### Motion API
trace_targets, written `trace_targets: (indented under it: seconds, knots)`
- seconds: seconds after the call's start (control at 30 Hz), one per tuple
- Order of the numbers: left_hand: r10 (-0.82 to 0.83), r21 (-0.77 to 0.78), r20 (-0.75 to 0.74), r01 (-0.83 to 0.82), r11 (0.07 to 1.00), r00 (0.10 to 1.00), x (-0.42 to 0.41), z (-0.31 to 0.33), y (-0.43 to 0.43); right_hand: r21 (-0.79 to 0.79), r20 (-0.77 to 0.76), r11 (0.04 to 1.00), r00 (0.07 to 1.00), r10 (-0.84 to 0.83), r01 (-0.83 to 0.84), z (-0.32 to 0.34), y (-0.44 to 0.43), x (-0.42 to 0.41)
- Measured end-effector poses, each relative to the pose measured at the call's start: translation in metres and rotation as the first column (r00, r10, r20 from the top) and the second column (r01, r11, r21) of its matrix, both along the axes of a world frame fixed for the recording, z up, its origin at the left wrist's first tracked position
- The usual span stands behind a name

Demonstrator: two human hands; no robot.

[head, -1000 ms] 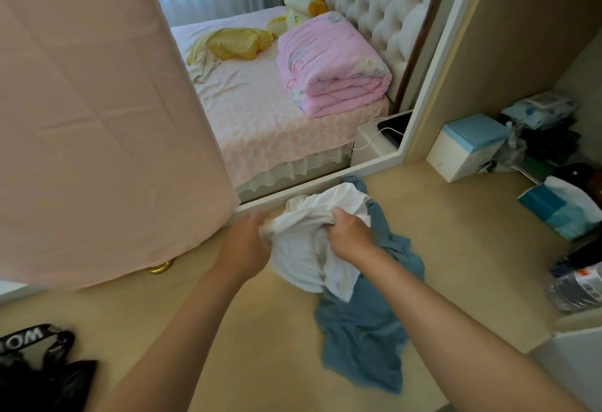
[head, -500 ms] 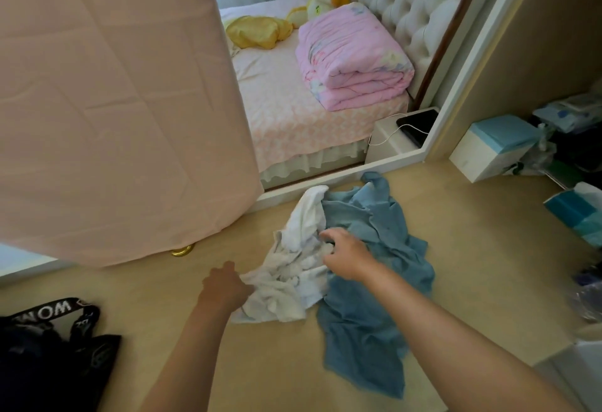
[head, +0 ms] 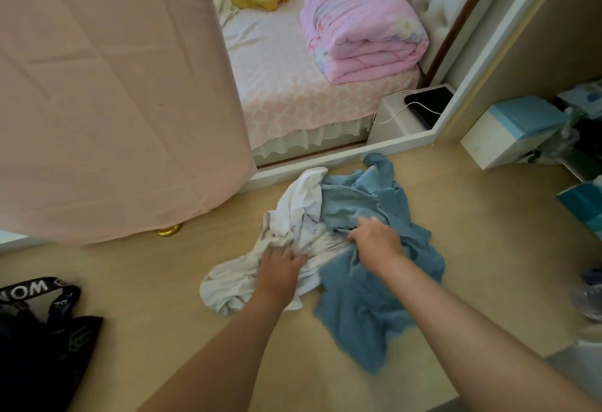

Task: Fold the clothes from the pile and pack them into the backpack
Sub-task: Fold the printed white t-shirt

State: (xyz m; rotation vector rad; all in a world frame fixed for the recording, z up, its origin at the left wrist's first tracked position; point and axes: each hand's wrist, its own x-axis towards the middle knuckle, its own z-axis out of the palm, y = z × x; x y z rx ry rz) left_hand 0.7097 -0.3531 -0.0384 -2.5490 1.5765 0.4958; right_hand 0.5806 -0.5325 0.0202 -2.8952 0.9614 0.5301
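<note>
A crumpled white garment (head: 293, 216) lies on the beige floor, overlapping a rumpled blue garment (head: 368, 297) on its right. My left hand (head: 280, 268) rests on the lower part of the white garment, fingers spread and fairly straight. Where the white cloth meets the blue, my right hand (head: 374, 243) has its fingers curled into the white fabric. The black backpack (head: 49, 340), with a lettered strap, sits on the floor at the lower left, apart from both hands.
A large pink cloth (head: 107, 92) hangs at the left above a gold knob (head: 169, 230). Behind a white frame (head: 342, 159) is a bed with a folded pink quilt (head: 361, 20). A white box with a blue lid (head: 508, 131) and other clutter stand at the right.
The white garment, held bunched up in both hands a second ago, now lies spread lower on the floor. My left hand has moved onto it and flattened. My view has shifted left and down.
</note>
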Motion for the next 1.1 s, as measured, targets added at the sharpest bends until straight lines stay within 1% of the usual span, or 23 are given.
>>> trace_targets:
  seconds: [0.07,0.1,0.17,0.23,0.27,0.3,0.33,0.37,0.4,0.43,0.47,0.53,0.6,0.67,0.73,0.77,0.8,0.87,0.9,0.97,1.0,1.07,1.1]
  knots:
    - [0.004,-0.045,0.024,-0.003,0.999,1.000,0.010,-0.002,0.005,-0.152,-0.094,0.988,0.995,-0.037,0.022,0.004,-0.015,-0.004]
    - [0.027,-0.020,0.042,-0.027,0.999,0.999,0.016,0.000,0.008,-0.204,-0.142,0.978,0.987,-0.075,0.045,0.005,-0.019,-0.003]
    - [0.074,0.169,0.135,-0.097,0.981,0.988,0.026,0.008,0.017,-0.287,-0.211,0.956,0.969,-0.127,0.063,0.007,-0.018,0.002]
    - [0.110,0.318,0.235,-0.183,0.930,0.966,0.028,0.017,0.025,-0.345,-0.160,0.937,0.981,-0.110,0.049,0.005,-0.010,0.014]
    - [0.146,0.330,0.249,-0.226,0.917,0.957,0.027,0.020,0.026,-0.337,-0.081,0.941,0.995,-0.060,0.029,0.002,-0.004,0.021]
    - [0.183,0.294,0.224,-0.245,0.924,0.957,0.025,0.022,0.026,-0.298,-0.010,0.954,1.000,0.012,-0.014,-0.002,0.003,0.028]
    - [0.204,0.183,0.148,-0.230,0.956,0.968,0.023,0.019,0.026,-0.240,0.010,0.967,0.996,0.091,-0.085,-0.008,0.010,0.035]
    - [0.198,0.016,0.036,-0.199,0.980,0.980,0.020,0.013,0.025,-0.175,-0.014,0.973,0.988,0.153,-0.153,-0.012,0.018,0.041]
    - [0.146,-0.103,-0.077,-0.154,0.983,0.986,0.017,0.009,0.023,-0.126,-0.062,0.971,0.978,0.197,-0.204,-0.016,0.026,0.046]
    - [0.078,-0.130,-0.166,-0.100,0.986,0.983,0.014,0.008,0.021,-0.090,-0.114,0.968,0.968,0.223,-0.234,-0.021,0.031,0.049]
    - [0.028,-0.094,-0.207,-0.049,0.994,0.978,0.010,0.005,0.019,-0.064,-0.159,0.966,0.958,0.238,-0.251,-0.026,0.034,0.049]
    - [-0.012,-0.025,-0.183,0.008,1.000,0.983,0.011,0.001,0.019,-0.045,-0.230,0.959,0.937,0.262,-0.279,-0.030,0.032,0.043]
    - [-0.048,-0.054,-0.132,0.042,0.998,0.990,0.018,-0.002,0.022,-0.068,-0.271,0.946,0.919,0.287,-0.316,-0.029,0.023,0.035]
    - [-0.074,-0.094,-0.074,0.067,0.993,0.995,0.026,-0.003,0.027,-0.096,-0.266,0.943,0.921,0.284,-0.318,-0.026,0.011,0.026]
    - [0.042,-0.056,-0.004,-0.042,0.998,0.999,0.037,0.000,0.037,-0.149,-0.272,0.944,0.930,0.248,-0.296,-0.025,0.002,0.019]
    - [0.155,-0.002,0.041,-0.155,0.988,0.987,0.040,0.008,0.041,-0.177,-0.284,0.946,0.935,0.214,-0.271,-0.025,-0.002,0.017]
    - [0.270,0.109,0.140,-0.286,0.952,0.953,0.046,0.012,0.049,-0.197,-0.294,0.952,0.940,0.173,-0.236,-0.025,-0.006,0.016]
    - [0.315,0.255,0.311,-0.398,0.881,0.897,0.059,0.018,0.067,-0.204,-0.289,0.965,0.952,0.099,-0.162,-0.023,-0.011,0.015]
    - [0.298,0.310,0.343,-0.407,0.859,0.891,0.062,0.021,0.072,-0.190,-0.280,0.971,0.956,0.085,-0.142,-0.022,-0.011,0.015]
    - [0.300,0.270,0.291,-0.378,0.886,0.909,0.059,0.022,0.075,-0.146,-0.237,0.975,0.963,0.127,-0.165,-0.021,0.000,0.022]
    - [0.329,0.187,0.245,-0.377,0.907,0.912,0.055,0.022,0.073,-0.110,-0.192,0.976,0.968,0.164,-0.188,-0.022,0.011,0.027]
    - [0.363,0.056,0.101,-0.369,0.928,0.926,0.042,0.020,0.068,0.019,-0.076,0.975,0.972,0.223,-0.222,-0.021,0.039,0.041]
    - [0.361,0.083,0.004,-0.360,0.929,0.933,0.036,0.016,0.069,0.107,-0.027,0.964,0.969,0.246,-0.242,-0.019,0.055,0.049]
